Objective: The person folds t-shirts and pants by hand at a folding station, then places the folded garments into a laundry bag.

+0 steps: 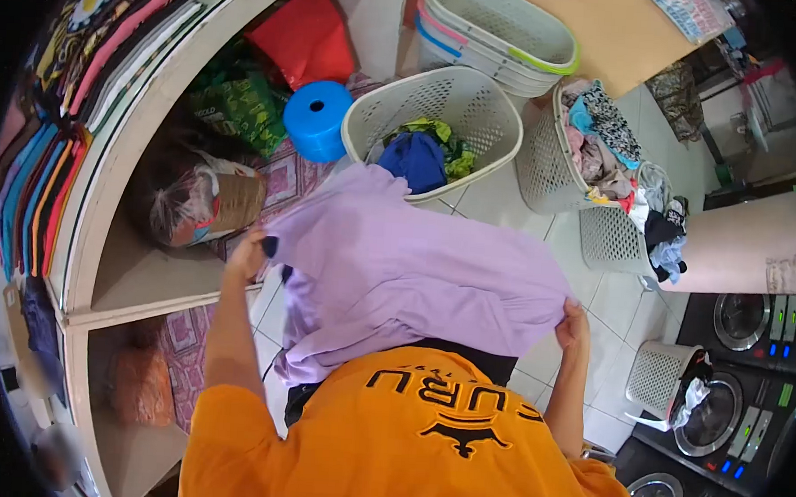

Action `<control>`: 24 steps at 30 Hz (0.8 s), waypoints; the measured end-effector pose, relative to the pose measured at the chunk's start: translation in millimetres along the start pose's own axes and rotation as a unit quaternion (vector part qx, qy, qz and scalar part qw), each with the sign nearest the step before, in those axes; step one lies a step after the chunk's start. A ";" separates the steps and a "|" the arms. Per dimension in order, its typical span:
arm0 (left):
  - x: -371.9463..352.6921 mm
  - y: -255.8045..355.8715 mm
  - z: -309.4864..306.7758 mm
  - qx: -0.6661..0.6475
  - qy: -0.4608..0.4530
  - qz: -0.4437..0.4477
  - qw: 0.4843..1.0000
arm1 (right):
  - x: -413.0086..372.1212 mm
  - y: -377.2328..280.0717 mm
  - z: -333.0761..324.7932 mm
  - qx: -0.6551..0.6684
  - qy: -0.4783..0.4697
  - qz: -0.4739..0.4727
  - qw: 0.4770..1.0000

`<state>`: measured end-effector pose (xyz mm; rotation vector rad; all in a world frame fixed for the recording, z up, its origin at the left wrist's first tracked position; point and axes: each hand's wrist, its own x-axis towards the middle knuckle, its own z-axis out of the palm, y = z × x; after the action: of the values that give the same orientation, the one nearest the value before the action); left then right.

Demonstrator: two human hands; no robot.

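Observation:
A lilac garment is spread out in front of my orange shirt, held up between both hands. My left hand grips its edge at the left, beside the shelf, with a small dark patch of cloth at the fingers. At the right, my right hand pinches the garment's other end. Just beyond the cloth stands a light basket with a blue garment and a green-yellow patterned one inside.
Shelves with folded clothes and bags line the left. A blue round container sits near the basket. Stacked baskets stand at the back, filled baskets at the right, beside front-loading machines.

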<state>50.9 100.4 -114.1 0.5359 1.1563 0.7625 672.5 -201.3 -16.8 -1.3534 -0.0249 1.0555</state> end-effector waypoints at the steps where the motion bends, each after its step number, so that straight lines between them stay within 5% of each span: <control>1: -3.7 19.6 -3.1 0.055 0.011 0.057 0.997 | -6.2 -18.1 11.5 0.025 0.057 -0.021 0.998; 3: -15.7 67.5 18.6 0.088 0.001 0.167 0.982 | -7.1 -52.3 21.3 0.014 0.117 -0.084 0.990; 6: -34.8 158.4 69.2 0.113 -0.092 0.247 0.958 | 12.0 -111.4 12.5 -0.015 -0.011 -0.165 0.986; 9: -100.2 254.1 144.6 0.155 -0.071 0.386 0.907 | 35.4 -189.2 21.0 -0.006 -0.055 -0.263 0.963; 11: -148.9 330.9 170.3 0.188 -0.154 0.357 0.902 | 22.5 -246.5 40.9 -0.005 -0.082 -0.292 0.953; 14: -191.8 406.9 173.7 0.167 -0.055 0.423 0.889 | 3.1 -307.0 49.9 -0.010 -0.134 -0.320 0.938; 15: -215.7 408.9 180.5 0.265 -0.008 0.520 0.812 | -5.2 -314.2 54.8 -0.008 -0.137 -0.318 0.938; 18: -243.6 414.9 131.8 0.257 0.014 0.514 0.818 | -26.8 -301.4 58.9 -0.035 -0.137 -0.329 0.934; 22: -265.3 332.9 123.4 0.298 0.004 0.309 0.903 | -36.1 -239.4 22.1 -0.169 -0.114 -0.259 0.944; 24: -247.7 269.3 107.3 0.326 0.073 0.287 0.898 | -44.0 -188.9 12.5 -0.229 -0.047 -0.212 0.949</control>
<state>33.1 83.1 266.4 1.4504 1.4118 0.9148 752.9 -191.7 159.9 -1.6151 -0.6417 0.7669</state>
